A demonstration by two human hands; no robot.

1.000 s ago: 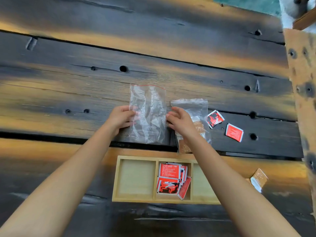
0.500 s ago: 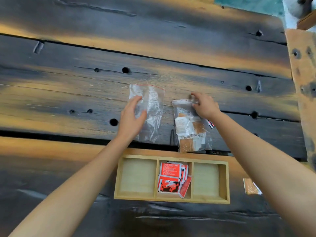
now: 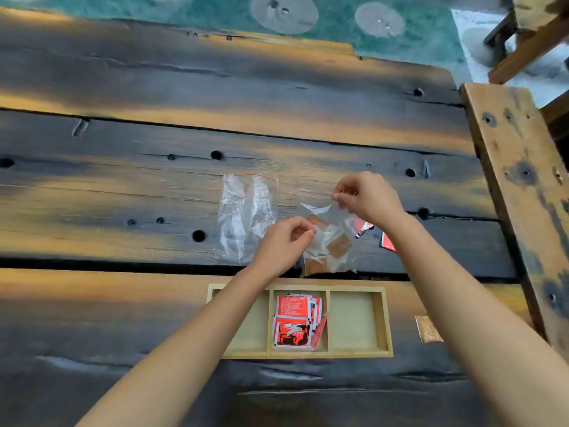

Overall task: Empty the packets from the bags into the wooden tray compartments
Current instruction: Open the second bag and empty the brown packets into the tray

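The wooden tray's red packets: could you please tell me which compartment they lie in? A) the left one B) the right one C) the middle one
C: the red packets lie in the middle compartment of the wooden tray, with bare wood showing in the right one.

Both hands pinch the zip bag [image 3: 328, 238] of brown packets: right hand [image 3: 368, 197] at its red seal, left hand [image 3: 284, 245] on the near side.

Left hand [image 3: 284, 243], right hand [image 3: 368, 197]: pinch grips.
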